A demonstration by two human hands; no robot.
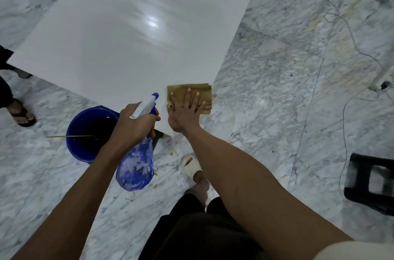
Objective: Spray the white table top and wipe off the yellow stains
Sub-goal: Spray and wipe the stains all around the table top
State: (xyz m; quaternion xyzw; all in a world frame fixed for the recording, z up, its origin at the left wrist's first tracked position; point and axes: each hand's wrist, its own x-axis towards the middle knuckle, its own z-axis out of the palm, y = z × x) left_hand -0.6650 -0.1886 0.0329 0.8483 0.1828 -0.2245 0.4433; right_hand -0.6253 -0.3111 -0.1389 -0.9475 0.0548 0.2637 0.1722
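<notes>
The white table top (132,31) fills the upper middle, glossy, with no yellow stain that I can make out. At its near corner lies a folded tan cloth (187,90). My right hand (184,111) presses flat on the cloth with fingers spread and straight. My left hand (132,126) grips the neck of a blue see-through spray bottle (136,166), which hangs below the table edge. Its white and blue nozzle (147,105) points up toward the table corner.
A blue bucket (74,144) of dark water with a thin stick across it stands on the marble floor left of the bottle. Other people's sandalled feet (21,113) are at the left and top right. A black stool (371,183) and a loose cable (354,46) lie right.
</notes>
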